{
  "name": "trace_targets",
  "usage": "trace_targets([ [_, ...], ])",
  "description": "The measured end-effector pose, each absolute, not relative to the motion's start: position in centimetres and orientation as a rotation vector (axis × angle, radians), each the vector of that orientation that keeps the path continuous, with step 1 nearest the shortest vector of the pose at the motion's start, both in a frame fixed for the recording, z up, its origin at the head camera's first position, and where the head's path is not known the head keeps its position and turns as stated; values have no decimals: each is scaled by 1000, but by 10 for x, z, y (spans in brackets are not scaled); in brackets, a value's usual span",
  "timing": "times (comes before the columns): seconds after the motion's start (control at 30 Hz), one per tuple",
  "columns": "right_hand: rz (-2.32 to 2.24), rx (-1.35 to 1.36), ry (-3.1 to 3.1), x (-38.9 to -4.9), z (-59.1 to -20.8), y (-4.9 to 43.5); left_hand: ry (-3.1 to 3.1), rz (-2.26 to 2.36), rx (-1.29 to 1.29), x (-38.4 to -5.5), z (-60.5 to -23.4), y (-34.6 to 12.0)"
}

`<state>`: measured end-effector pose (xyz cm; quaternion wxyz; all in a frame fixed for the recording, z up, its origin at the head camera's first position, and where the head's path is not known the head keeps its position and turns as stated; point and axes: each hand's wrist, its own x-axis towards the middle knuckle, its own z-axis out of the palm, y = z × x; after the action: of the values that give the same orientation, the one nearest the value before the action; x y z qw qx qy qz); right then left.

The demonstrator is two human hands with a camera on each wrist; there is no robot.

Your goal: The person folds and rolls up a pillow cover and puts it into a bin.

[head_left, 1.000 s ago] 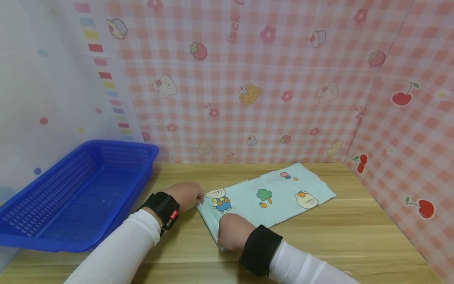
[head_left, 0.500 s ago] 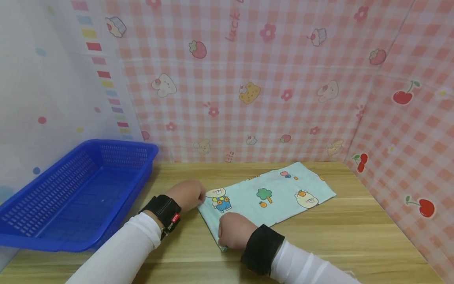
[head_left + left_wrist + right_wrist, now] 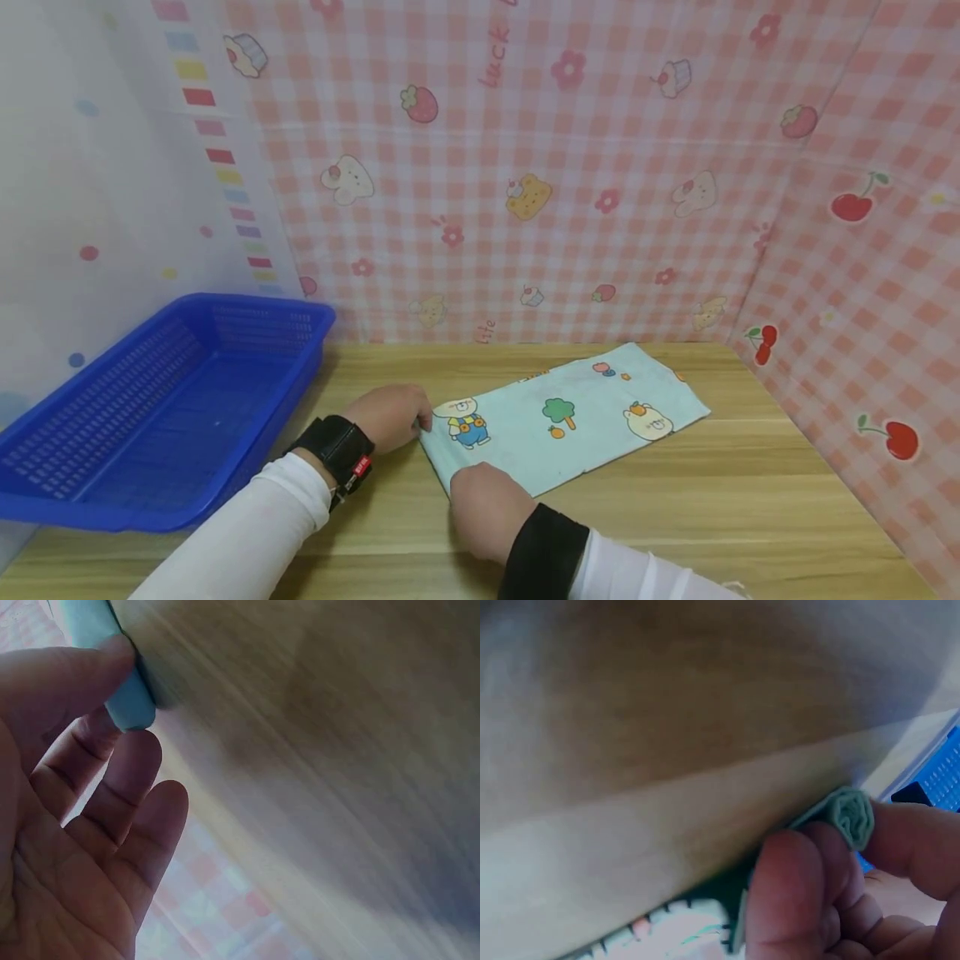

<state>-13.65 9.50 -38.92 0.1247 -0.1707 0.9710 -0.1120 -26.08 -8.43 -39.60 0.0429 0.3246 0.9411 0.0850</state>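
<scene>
A pale mint cloth (image 3: 592, 433) printed with bears, a tree and oranges lies flat across the table, its left end turned into a narrow roll. At the far end of that roll my left hand (image 3: 386, 417) pinches it; the left wrist view shows the thumb laid over the rolled edge (image 3: 133, 701) and fingertips beneath. My right hand (image 3: 491, 508) holds the near end, covering that corner in the head view. In the right wrist view the roll's spiral end (image 3: 853, 817) pokes out between thumb and fingers.
A blue plastic basket (image 3: 300, 375) with perforated sides stands to the left, close by my left forearm. The wooden table (image 3: 712, 517) meets a pink checked curtain (image 3: 465, 275) at the back and another on the right.
My right hand has shifted slightly left and toward me, and now hides the cloth's near-left corner. My left hand moves only a little. The rest of the cloth stays in place.
</scene>
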Motion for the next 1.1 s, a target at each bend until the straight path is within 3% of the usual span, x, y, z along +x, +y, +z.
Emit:
trace_targets([
  [0.67,-734,-191,2492,-167,-386,127,2797,229,869,-278,-394,-64],
  [1.1,-398,-550,2784,-146,-385,112,2889,376,923,-264,-400,-76],
])
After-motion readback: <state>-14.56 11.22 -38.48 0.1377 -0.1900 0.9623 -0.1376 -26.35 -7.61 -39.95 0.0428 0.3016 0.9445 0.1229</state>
